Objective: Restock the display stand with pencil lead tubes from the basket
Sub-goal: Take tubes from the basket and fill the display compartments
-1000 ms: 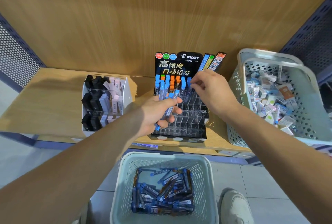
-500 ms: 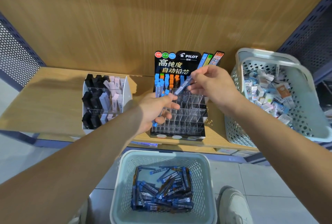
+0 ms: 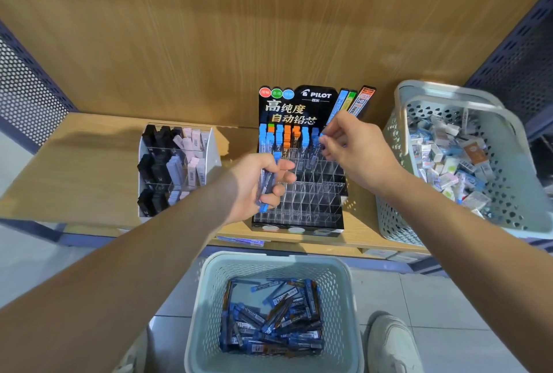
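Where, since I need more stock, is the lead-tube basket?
Head view, bottom centre: the basket sits on the floor below the display stand, left of a shoe.

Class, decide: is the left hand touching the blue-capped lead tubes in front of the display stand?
Touching. The head view shows the left hand with its fingers curled round the lead tubes.

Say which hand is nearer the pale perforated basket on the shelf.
Right. The right hand sits just left of the pale perforated plastic basket; the left hand, gripping blue-capped lead tubes, is farther left.
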